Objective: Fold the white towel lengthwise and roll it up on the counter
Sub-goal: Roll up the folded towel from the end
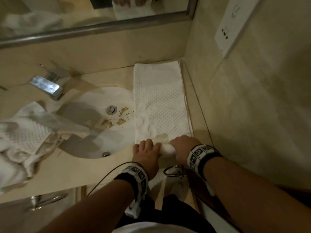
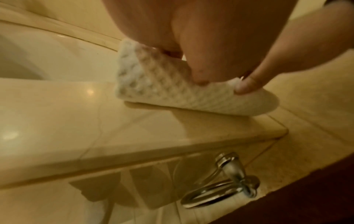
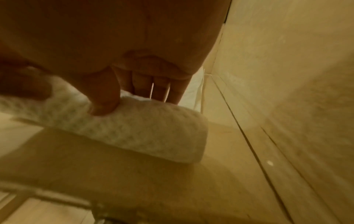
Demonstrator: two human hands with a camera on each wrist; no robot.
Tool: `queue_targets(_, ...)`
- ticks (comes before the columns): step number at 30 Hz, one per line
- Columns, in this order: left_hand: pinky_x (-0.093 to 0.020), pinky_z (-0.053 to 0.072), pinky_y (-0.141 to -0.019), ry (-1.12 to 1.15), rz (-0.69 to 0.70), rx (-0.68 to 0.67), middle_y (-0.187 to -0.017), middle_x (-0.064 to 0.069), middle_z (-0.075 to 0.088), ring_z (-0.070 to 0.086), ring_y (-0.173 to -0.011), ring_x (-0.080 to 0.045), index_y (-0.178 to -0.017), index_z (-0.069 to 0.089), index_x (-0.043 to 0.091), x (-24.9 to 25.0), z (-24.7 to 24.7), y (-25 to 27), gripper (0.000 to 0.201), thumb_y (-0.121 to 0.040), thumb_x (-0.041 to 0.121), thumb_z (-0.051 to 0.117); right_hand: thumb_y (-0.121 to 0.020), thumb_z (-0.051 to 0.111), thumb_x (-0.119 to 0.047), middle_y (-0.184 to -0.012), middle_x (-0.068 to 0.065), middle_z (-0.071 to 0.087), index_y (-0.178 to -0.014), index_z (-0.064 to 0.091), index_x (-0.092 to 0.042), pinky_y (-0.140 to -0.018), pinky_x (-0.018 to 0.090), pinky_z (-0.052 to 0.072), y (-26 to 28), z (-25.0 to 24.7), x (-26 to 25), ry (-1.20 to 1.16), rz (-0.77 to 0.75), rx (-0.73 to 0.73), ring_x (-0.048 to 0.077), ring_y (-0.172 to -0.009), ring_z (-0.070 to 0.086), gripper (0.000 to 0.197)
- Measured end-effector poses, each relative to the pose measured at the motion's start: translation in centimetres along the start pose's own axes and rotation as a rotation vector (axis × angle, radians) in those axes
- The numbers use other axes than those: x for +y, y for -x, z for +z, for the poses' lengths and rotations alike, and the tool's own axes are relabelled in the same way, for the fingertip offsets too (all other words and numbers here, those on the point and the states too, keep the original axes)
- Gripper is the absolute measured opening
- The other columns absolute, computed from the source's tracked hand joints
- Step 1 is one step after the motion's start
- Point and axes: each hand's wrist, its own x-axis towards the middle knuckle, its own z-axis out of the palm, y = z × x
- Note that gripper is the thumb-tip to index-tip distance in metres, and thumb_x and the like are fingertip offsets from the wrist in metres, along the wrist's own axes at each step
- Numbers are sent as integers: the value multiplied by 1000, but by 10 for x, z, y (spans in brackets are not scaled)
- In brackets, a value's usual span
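The white waffle towel (image 1: 159, 98) lies as a long folded strip on the counter (image 1: 104, 169), right of the sink. Its near end is wound into a short roll (image 1: 168, 149) by the counter's front edge. My left hand (image 1: 146, 150) grips the roll's left end, thumb pressed into the near side (image 2: 199, 75) and fingers over the top. My right hand (image 1: 183, 143) grips the right end, thumb (image 3: 103, 106) on the near side and fingers curled over the far side. In the wrist views the roll (image 2: 162, 94) (image 3: 143, 133) rests on the counter.
The white sink (image 1: 94, 132), stained near its drain, sits left of the towel, with a chrome faucet (image 1: 47, 86) behind it. A heap of crumpled towels (image 1: 21, 137) fills the left. The tiled wall (image 1: 252, 115) runs close along the towel's right. A chrome ring (image 1: 173, 171) hangs below the edge.
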Motion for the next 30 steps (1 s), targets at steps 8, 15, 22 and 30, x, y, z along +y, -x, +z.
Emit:
queue_targets(8,-46,32,-101,-168,61,-12,-131,-4,43,42,-115,-28,-136,38,21,-10,-2,-22,65,-93,70,28,-98,48,-34,-118,11,60,-131,39,-17,-79,37,44,-9,2,5,-118,68,-3,31,-106,59,38)
queue_targets(15,-45,31,-105,-166,29,-91,-141,-7,39,38,-123,-29,-137,36,19,-12,-15,-58,77,-93,78,18,-76,53,-28,-104,9,57,-109,61,-16,-83,43,37,-1,41,3,145,19,602,30,-87,53,36)
queue_targets(22,-42,32,-106,-85,33,-71,-134,-1,43,41,-122,-25,-136,39,23,-20,-25,-77,69,-93,77,30,-87,51,-25,-121,14,62,-128,60,-5,-101,51,46,-4,56,-4,158,-22,539,34,-109,58,46)
queue_targets(30,-57,-14,-121,-82,44,34,-167,-20,2,-2,-154,-39,-161,-5,8,12,8,-21,89,-89,27,45,-87,31,-18,-119,18,67,-126,64,1,-101,49,50,-29,45,4,139,1,434,35,-110,65,54)
